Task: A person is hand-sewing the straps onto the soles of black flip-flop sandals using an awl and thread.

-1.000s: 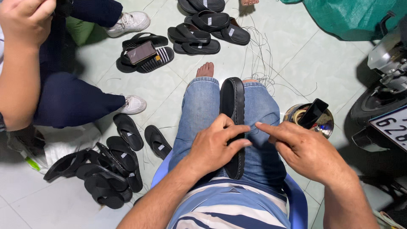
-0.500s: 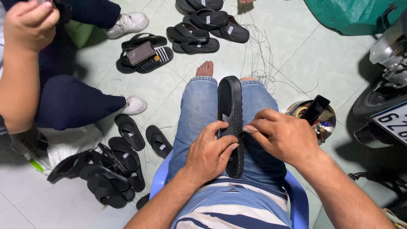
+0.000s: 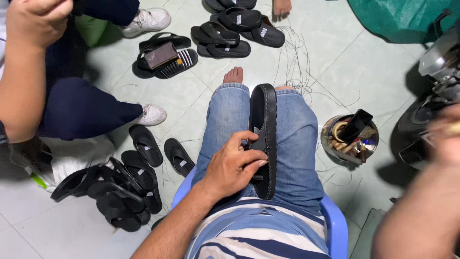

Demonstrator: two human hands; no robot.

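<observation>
A black sandal [image 3: 266, 120] lies lengthwise on my lap, between my thighs in blue jeans, sole edge up. My left hand [image 3: 232, 168] grips its near half, fingers curled over the strap side. My right hand [image 3: 445, 139] is off at the right edge, raised and blurred, well away from the sandal. Whether it holds anything cannot be made out. I sit on a blue plastic chair [image 3: 335, 225], and one bare foot [image 3: 234, 75] shows beyond my knee.
A round metal tin [image 3: 335, 144] of tools stands right of my leg. Black sandals lie piled at the lower left [image 3: 115, 192] and in pairs at the top [image 3: 230, 36], one pair with a phone [image 3: 160, 55] on it. Another person [image 3: 72, 110] sits left. Loose threads [image 3: 297, 62] litter the tiles.
My right hand has left the sandal and swung far out to the right, up to the frame's edge. My left hand has kept its hold on the sandal.
</observation>
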